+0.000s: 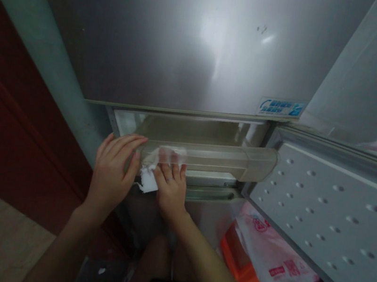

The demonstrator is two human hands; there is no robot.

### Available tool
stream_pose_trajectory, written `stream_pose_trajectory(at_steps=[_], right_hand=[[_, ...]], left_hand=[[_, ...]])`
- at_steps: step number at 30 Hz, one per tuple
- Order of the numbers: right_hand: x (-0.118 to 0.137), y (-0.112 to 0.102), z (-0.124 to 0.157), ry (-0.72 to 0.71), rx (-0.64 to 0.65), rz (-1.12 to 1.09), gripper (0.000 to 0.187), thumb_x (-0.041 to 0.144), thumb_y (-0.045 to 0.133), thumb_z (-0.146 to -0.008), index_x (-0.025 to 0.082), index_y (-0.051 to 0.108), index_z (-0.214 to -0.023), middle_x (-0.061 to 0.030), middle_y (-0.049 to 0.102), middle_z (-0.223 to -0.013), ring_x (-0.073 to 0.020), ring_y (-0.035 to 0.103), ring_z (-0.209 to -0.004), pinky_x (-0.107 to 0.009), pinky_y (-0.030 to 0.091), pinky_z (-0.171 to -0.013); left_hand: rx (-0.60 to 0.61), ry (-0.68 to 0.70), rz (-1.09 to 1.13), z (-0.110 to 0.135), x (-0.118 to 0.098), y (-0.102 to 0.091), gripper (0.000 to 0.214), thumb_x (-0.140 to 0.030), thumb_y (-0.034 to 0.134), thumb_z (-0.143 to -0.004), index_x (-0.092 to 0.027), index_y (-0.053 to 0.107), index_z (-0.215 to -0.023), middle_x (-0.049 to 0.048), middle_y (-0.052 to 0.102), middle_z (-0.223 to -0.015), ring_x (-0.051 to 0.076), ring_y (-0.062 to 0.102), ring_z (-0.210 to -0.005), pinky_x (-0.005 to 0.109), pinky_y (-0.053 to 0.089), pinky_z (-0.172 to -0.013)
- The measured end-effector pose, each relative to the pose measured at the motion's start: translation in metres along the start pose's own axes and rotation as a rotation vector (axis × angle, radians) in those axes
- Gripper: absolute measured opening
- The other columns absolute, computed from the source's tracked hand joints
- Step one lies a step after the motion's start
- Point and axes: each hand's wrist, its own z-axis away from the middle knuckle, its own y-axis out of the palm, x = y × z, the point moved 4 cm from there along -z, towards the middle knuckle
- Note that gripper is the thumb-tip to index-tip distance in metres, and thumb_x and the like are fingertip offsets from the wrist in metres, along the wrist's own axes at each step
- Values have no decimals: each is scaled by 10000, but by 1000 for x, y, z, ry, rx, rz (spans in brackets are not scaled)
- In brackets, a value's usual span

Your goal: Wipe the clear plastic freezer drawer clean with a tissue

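Observation:
A translucent plastic drawer (214, 157) sticks out partway from the middle compartment of a refrigerator. My left hand (112, 172) grips its left end, fingers over the top edge and thumb below them. My right hand (171, 191) holds a crumpled white paper tissue (148, 178) against the drawer's front. Its fingertips and part of the tissue show blurred through the clear plastic, tucked up behind the front lip. A torn end of the tissue hangs down to the left of the right hand.
The compartment door (328, 206) stands swung out to the right. Above is the closed silver upper door (176, 39) with a blue sticker (279, 108). A white plastic bag (274, 254) and an orange container (241, 259) sit below the open door. Dark red wood (25, 134) runs along the left.

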Motion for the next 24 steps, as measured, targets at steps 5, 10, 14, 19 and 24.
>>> stream_pose_trajectory(at_steps=[5,10,14,19,24], right_hand=[[-10,-4,5,-63,26,7,331,198,423,-958,222,603,-1235,-51,623,-1306,-231,429,-1316,-470,242,-1157],[-39,-21,17,-43,14,59,437,126,354,-950,193,543,-1337,-79,634,-1287,-236,380,-1368,-495,192,-1183],[-68,-36,27,35,-104,68,542,26,319,-899,178,486,-1391,-119,582,-1354,-223,243,-1458,-554,193,-1182],[-91,-44,43,152,-201,49,695,-4,294,-870,245,246,-1517,-114,458,-1473,-233,194,-1472,-615,190,-1164],[-75,-36,37,186,-246,21,697,-9,302,-879,235,210,-1526,-142,419,-1494,-239,201,-1467,-614,222,-1155]], left_hand=[[6,4,10,1,1,0,319,-230,387,-960,-255,560,-1227,70,643,-1237,244,564,-1199,499,297,-1128],[-4,13,12,1,2,1,308,-223,394,-962,-252,559,-1221,75,642,-1235,244,564,-1196,505,297,-1128],[-4,28,16,1,3,1,311,-223,397,-961,-249,558,-1226,82,641,-1238,250,567,-1192,518,308,-1119],[-6,33,16,1,4,2,307,-226,397,-963,-266,548,-1227,74,641,-1235,248,568,-1192,519,312,-1118],[-6,37,11,1,4,2,299,-229,393,-967,-245,554,-1218,93,641,-1236,260,567,-1190,534,317,-1110]])
